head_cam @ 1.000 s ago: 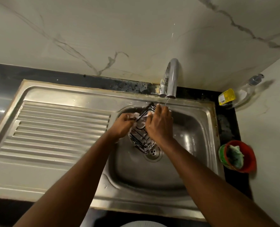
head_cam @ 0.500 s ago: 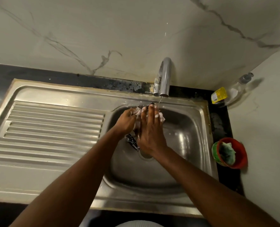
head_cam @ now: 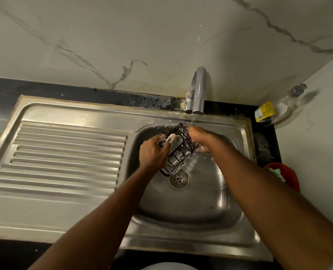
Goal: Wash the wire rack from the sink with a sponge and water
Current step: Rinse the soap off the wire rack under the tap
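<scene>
Rack [head_cam: 181, 151] below tap [head_cam: 198, 90] | bottle [head_cam: 278, 108], red bowl [head_cam: 290, 176] beside sink [head_cam: 181, 215]

No lettering can be read. The only label in sight is a yellow label [head_cam: 264, 112] on the clear plastic pump bottle [head_cam: 287, 103] in the corner beside the stainless steel sink [head_cam: 83, 114]; its dark print is too small and blurred to make out

The scene was dim and yellowish. Soft glare streaked the steel sink [head_cam: 70, 211] left of the faucet [head_cam: 198, 90] and below it. Right of the faucet, a bottle [head_cam: 284, 106] threw a blurred shadow. Frame edges bowed.
</scene>
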Demonstrator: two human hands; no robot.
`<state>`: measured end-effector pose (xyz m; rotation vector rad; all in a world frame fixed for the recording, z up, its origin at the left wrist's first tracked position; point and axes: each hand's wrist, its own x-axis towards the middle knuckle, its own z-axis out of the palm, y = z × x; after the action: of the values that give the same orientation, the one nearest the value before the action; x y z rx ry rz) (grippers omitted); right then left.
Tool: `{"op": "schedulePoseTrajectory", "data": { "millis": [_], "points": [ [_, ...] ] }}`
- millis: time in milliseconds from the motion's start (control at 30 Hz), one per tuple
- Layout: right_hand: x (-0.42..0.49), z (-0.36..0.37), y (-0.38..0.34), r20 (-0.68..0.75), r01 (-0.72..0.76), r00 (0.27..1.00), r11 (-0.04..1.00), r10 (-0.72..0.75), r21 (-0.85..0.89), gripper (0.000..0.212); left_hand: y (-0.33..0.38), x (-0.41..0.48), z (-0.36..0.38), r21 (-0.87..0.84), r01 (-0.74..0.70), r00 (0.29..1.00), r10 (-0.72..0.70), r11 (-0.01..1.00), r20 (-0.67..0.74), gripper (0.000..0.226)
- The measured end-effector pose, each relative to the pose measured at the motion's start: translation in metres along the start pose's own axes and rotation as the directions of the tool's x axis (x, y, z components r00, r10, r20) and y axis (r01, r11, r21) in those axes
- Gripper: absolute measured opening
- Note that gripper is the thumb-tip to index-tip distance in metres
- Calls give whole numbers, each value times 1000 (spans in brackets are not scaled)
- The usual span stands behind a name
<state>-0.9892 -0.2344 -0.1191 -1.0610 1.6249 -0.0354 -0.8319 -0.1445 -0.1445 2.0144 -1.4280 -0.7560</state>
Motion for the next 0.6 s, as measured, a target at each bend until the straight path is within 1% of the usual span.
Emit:
{"op": "schedulePoseTrajectory", "data": {
  "millis": [33,67,133,200,267,333,400,467,533,600],
  "points": [
    [1,1,1,14,13,1000,1000,-13,-12,47,-5,0,-1,-19,-19,1000,19,1000,-1,29],
    [1,4,2,23,38,999,999,-38,-25,45,-9,0,-3,-34,-35,999,34,999,-3,27],
    [-2,15,-2,3,71,997,997,-71,-30,42,-16,2,-8,-9,-88,995,88,996,-45,43],
    [-3,29,-6,-37,76,996,997,-76,-6,52,-21,6,-15,65,-194,976,200,979,-82,45],
    [-8,42,-11,-57,81,995,997,-80,6,63,-22,10,-18,153,-251,960,265,956,-85,41],
    [-20,54,-15,-64,102,993,994,-104,-32,67,-15,9,-14,121,-182,976,194,976,-103,49],
    [-21,65,-14,-75,134,987,989,-139,-70,65,-4,4,-12,18,-81,987,83,997,-139,59],
    [-14,73,-10,-71,138,987,988,-142,-66,66,0,2,-10,-64,-10,986,-1,998,-164,65],
    [-4,73,-6,-60,88,994,995,-91,-56,75,-2,2,-11,-110,13,988,-29,994,-152,63],
    [20,69,6,-64,2,998,999,-4,-36,86,-5,-2,-8,-127,20,990,-37,992,-133,63]
  ]
}}
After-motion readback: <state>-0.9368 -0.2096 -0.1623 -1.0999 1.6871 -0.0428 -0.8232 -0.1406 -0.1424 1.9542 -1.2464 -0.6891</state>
